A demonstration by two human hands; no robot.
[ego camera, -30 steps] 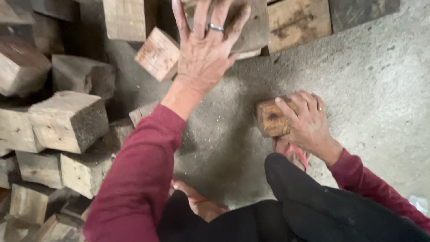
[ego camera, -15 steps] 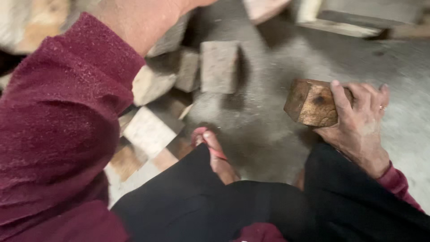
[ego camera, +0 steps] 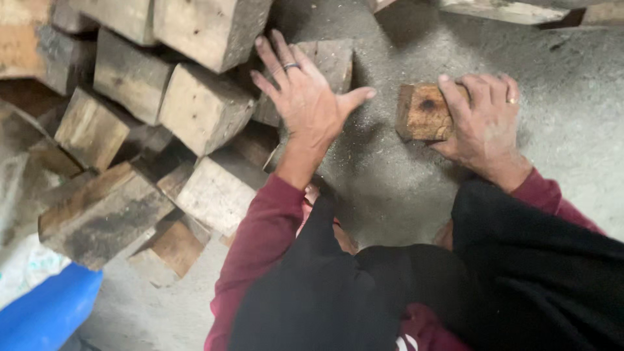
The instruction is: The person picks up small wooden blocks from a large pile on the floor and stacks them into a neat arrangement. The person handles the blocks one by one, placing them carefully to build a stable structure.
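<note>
1. Wrapped over the top of a small brown wood block [ego camera: 424, 112], the right hand [ego camera: 484, 127] grips it with the fingers curled across its far edge; the block sits on the grey concrete floor [ego camera: 572, 97], near the middle of the view
2. Spread wide with nothing in its grasp, the left hand [ego camera: 304, 97] lies flat with its fingers on a pale block [ego camera: 333, 62] at the edge of the heap of wood blocks [ego camera: 162, 117]; whether the palm presses down cannot be told
3. Part of the pale block is covered by the left hand, and the heap runs out of view at the top and left
4. Dark trouser legs [ego camera: 520, 260] and maroon sleeves [ego camera: 260, 247] hide the floor below the hands; a bit of a foot [ego camera: 312, 195] shows between them, mostly covered
5. Blue rounded object [ego camera: 45, 312] at the lower left is cut off by the edge, so its kind and any contents cannot be made out; a white crumpled sack [ego camera: 26, 260] lies just above it
</note>
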